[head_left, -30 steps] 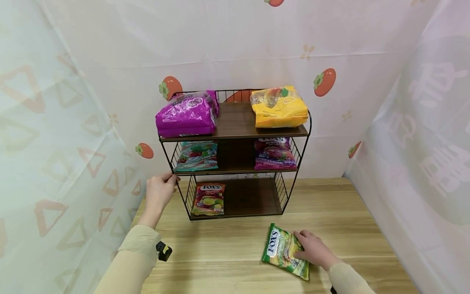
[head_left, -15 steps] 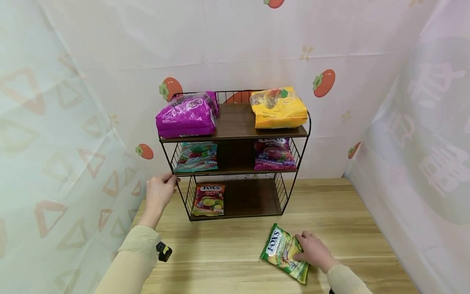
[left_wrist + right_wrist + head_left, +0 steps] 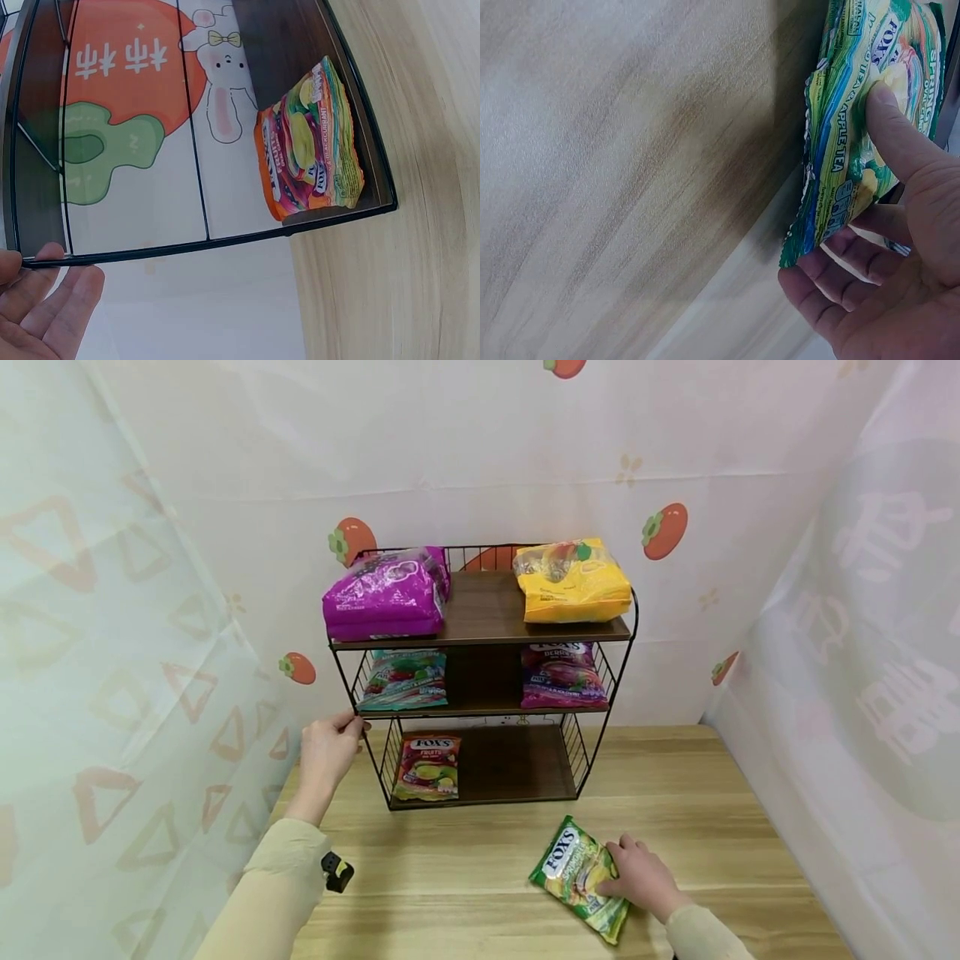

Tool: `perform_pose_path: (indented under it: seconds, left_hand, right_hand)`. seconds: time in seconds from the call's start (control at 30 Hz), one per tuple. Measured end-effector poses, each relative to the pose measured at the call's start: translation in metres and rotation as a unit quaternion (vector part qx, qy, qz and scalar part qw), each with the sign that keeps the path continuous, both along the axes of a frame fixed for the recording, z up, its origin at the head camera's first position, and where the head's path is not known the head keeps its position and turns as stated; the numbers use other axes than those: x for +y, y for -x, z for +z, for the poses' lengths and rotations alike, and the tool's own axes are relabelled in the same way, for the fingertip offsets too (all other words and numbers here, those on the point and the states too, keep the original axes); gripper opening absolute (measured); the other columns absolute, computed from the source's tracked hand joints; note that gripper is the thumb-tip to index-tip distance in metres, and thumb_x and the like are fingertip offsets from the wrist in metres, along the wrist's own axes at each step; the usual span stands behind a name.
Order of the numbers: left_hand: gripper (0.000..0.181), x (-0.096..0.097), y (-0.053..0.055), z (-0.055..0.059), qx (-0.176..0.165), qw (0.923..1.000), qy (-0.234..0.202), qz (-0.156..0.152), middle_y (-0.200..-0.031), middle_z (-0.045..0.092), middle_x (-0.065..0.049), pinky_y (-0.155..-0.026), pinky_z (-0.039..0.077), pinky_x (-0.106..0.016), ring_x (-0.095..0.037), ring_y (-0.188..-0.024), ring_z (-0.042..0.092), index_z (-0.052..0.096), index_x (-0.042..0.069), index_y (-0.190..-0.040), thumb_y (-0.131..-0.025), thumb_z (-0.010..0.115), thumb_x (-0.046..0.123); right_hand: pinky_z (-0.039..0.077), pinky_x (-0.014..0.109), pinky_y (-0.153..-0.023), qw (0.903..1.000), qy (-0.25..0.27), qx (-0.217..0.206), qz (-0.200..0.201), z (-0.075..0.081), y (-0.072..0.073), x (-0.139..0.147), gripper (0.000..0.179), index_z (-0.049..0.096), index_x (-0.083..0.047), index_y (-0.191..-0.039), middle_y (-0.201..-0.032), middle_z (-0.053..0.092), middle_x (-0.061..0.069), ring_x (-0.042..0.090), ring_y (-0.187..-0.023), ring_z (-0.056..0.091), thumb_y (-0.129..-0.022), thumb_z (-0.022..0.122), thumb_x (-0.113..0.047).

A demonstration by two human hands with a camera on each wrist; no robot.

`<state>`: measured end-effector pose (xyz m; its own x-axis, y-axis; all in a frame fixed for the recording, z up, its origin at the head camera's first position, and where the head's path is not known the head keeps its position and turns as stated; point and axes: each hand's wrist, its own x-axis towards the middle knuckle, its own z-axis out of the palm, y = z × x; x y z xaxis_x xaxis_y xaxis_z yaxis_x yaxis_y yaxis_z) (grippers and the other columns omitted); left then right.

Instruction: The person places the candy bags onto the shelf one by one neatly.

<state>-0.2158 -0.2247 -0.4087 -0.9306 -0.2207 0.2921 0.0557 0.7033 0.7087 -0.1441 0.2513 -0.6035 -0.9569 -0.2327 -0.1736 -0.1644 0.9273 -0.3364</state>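
Note:
My right hand (image 3: 643, 878) holds a green Fox's candy bag (image 3: 577, 878) over the front right of the table. In the right wrist view the thumb lies across the front of the candy bag (image 3: 862, 112), with the fingers behind it. At the left, my left hand (image 3: 328, 752) pinches the side post of the black wire shelf rack (image 3: 480, 803) at the middle shelf's height. The left wrist view has the left fingers (image 3: 75, 300) and thumb around that thin frame. An orange Fox's fruits bag (image 3: 427, 767) stands on the bottom shelf's left side.
On the top shelf sit a purple bag (image 3: 386, 597) and a yellow bag (image 3: 573, 585). A teal bag (image 3: 405, 679) and a dark purple berries bag (image 3: 562, 677) occupy the middle shelf. Printed cloth walls (image 3: 480, 443) enclose the wooden table (image 3: 450, 877) at back and sides.
The green candy bag has turned slightly clockwise in my right hand, its lower end swinging left. My left hand keeps its place on the rack's post.

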Motion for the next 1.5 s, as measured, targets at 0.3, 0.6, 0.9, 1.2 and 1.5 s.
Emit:
perform_pose_path:
  seconds: [0.3,0.6,0.9,1.2,1.5]
  left_hand:
    - [0.029,0.0,0.001,-0.002,-0.001,1.0,-0.001,0.002,-0.092,0.078,-0.017,-0.058,0.055,-0.021,-0.022,-0.067,0.075,0.08,0.002,-0.107,-0.104,0.053,0.014]
    - [0.031,0.0,0.001,0.0,0.0,1.0,-0.002,0.0,-0.094,0.078,-0.017,-0.058,0.055,-0.021,-0.024,-0.07,0.076,0.079,0.002,-0.109,-0.105,0.052,0.016]
    - [0.031,0.001,0.0,0.001,0.003,1.0,-0.001,-0.001,-0.095,0.078,-0.017,-0.058,0.054,-0.022,-0.03,-0.072,0.076,0.078,0.002,-0.112,-0.105,0.052,0.016]
    - [0.03,0.0,0.0,-0.001,0.007,1.0,-0.002,0.001,-0.095,0.078,-0.017,-0.057,0.053,-0.02,-0.028,-0.072,0.076,0.078,0.0,-0.113,-0.105,0.053,0.015]
    - [0.031,0.0,0.001,-0.001,0.004,1.0,0.001,0.0,-0.093,0.078,-0.016,-0.058,0.053,-0.019,-0.029,-0.073,0.076,0.079,0.001,-0.109,-0.105,0.052,0.016]
  right_hand:
    - [0.056,0.057,-0.08,0.9999,0.003,-0.008,-0.009,0.002,-0.003,-0.002,0.074,0.066,0.005,-0.119,-0.106,0.058,0.018,0.037,-0.095,0.061,-0.07,0.092,-0.044]
    - [0.055,0.058,-0.082,0.9993,0.018,-0.019,-0.028,0.001,-0.006,-0.005,0.079,0.063,0.005,-0.121,-0.107,0.06,0.019,0.038,-0.096,0.062,-0.068,0.092,-0.047]
    - [0.055,0.058,-0.083,0.9976,0.046,-0.029,-0.042,-0.001,-0.011,-0.007,0.088,0.053,0.011,-0.124,-0.107,0.065,0.029,0.043,-0.094,0.066,-0.071,0.09,-0.049]
    - [0.055,0.058,-0.086,0.9892,0.103,-0.059,-0.086,-0.007,-0.01,-0.006,0.092,0.048,0.016,-0.128,-0.108,0.068,0.031,0.045,-0.096,0.068,-0.074,0.09,-0.045]
    - [0.057,0.049,-0.079,0.9788,0.152,-0.083,-0.109,-0.006,-0.006,0.0,0.06,0.059,0.009,-0.11,-0.089,0.068,0.01,0.024,-0.08,0.064,-0.077,0.088,-0.031]
